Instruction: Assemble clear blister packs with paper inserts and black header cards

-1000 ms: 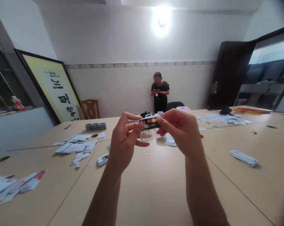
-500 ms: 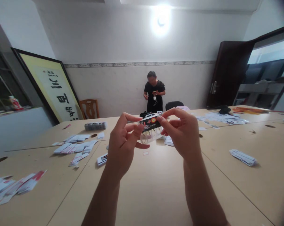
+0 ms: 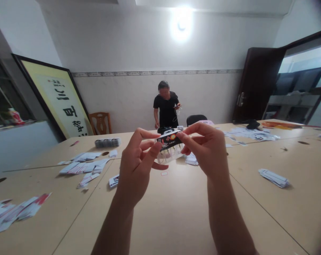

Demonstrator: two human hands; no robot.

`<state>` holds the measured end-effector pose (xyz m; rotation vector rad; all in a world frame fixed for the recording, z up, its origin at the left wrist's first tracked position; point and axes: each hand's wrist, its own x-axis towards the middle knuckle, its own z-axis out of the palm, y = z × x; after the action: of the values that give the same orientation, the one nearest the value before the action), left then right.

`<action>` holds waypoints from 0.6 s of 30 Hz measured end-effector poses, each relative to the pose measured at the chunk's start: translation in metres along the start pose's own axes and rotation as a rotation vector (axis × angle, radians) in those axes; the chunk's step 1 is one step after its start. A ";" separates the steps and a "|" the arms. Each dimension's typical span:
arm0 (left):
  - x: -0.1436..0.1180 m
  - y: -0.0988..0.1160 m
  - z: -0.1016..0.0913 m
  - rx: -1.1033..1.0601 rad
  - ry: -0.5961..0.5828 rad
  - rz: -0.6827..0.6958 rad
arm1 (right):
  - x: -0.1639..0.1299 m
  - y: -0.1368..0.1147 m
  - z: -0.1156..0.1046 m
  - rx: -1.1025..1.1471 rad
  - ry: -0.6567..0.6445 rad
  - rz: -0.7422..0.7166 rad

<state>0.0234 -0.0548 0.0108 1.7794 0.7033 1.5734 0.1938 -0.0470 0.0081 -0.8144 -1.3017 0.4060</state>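
Person in black (image 3: 165, 108) stepping toward 9 o'clock; left hand (image 3: 138, 164), right hand (image 3: 207, 150) both pinching small packet (image 3: 169, 141) ends. Packet looking light, flimsy, crushable; edge grip suiting.

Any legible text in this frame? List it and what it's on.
Framed scroll against the left wall: large black brush characters, seen sideways; one looks like "百", another like "川", the rest unclear.
Small packet pinched between left hand and right hand: dark printed header card, print too small to read.
Cards strewn on the table: print too blurred to read.
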 end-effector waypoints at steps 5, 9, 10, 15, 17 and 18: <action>0.002 0.000 -0.004 -0.035 -0.029 -0.009 | 0.003 -0.002 -0.004 0.159 -0.069 0.032; 0.005 -0.003 -0.009 -0.096 -0.084 -0.047 | 0.009 0.004 -0.007 0.327 -0.175 0.054; 0.006 -0.004 -0.010 -0.111 -0.095 -0.058 | 0.011 0.006 -0.008 0.359 -0.204 0.063; 0.009 -0.008 -0.013 -0.132 -0.127 -0.056 | 0.014 0.013 -0.009 0.443 -0.290 0.105; 0.010 -0.010 -0.014 -0.117 -0.129 -0.054 | 0.016 0.014 -0.008 0.467 -0.305 0.127; 0.011 -0.012 -0.014 -0.114 -0.130 -0.053 | 0.016 0.014 -0.007 0.481 -0.310 0.140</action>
<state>0.0109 -0.0373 0.0100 1.7471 0.5827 1.4208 0.2071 -0.0282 0.0084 -0.4446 -1.3554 0.9460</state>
